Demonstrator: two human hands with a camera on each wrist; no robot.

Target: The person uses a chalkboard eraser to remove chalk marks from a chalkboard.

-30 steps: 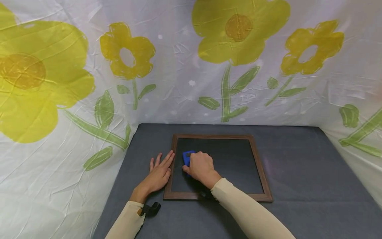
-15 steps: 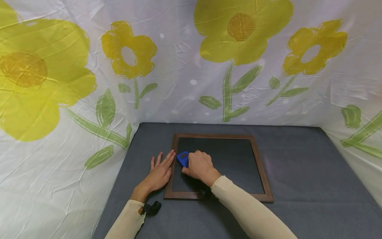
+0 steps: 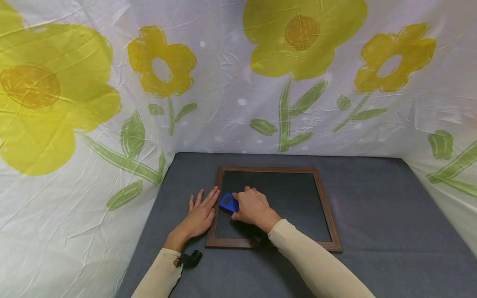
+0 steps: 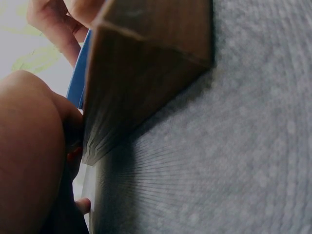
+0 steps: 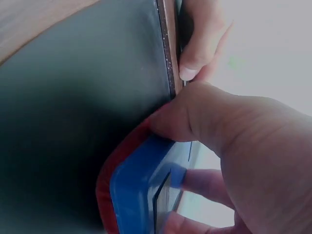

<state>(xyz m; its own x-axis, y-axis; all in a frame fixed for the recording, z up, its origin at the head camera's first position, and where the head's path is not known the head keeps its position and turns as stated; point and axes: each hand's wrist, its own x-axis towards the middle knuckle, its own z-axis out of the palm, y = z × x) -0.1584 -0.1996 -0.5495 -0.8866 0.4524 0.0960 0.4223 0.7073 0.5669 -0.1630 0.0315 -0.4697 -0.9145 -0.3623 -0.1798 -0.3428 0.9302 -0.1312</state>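
Note:
A chalkboard (image 3: 287, 203) in a brown wooden frame lies flat on the table. My right hand (image 3: 255, 209) grips a blue chalkboard eraser (image 3: 228, 203) near the board's left side. In the right wrist view the thumb and fingers hold the eraser's (image 5: 131, 180) sides, with its red felt (image 5: 103, 195) against the dark surface close to the frame. My left hand (image 3: 199, 217) rests at the frame's left edge, its fingers straight and spread. Up close in the left wrist view is a corner of the wooden frame (image 4: 136, 83), the blue eraser (image 4: 78, 78) partly hidden behind it.
A dark grey cloth (image 3: 372, 215) covers the table around the board. White fabric printed with yellow flowers (image 3: 160, 62) hangs at the back and both sides. A black wrist camera (image 3: 191, 259) sits on the left sleeve.
The eraser has slid left and slightly toward me, up to the frame's left side, and has turned. My right hand has shifted with it. The left hand stays in place.

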